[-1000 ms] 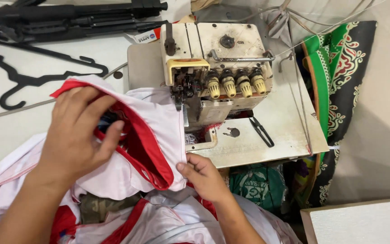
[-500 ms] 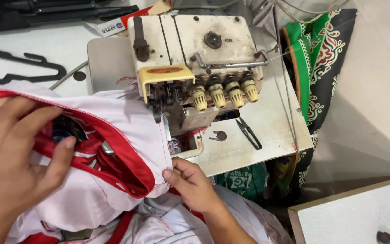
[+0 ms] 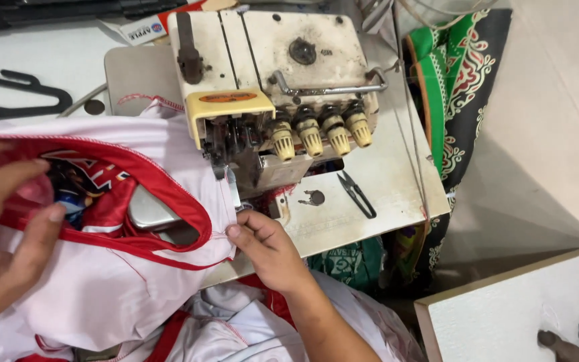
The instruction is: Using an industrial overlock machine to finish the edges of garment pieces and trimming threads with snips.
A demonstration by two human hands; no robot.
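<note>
Under the serger foot, the shirt seam runs near-to-far; right hand pinches its near end, left hand grips cloth farther left.

A white tabletop, scuffed and grey-marked, fills the upper middle under even, soft light. A green patterned cloth (red and black motifs) hangs off its right edge, beside a pale floor. A white board sits at lower right.
</note>
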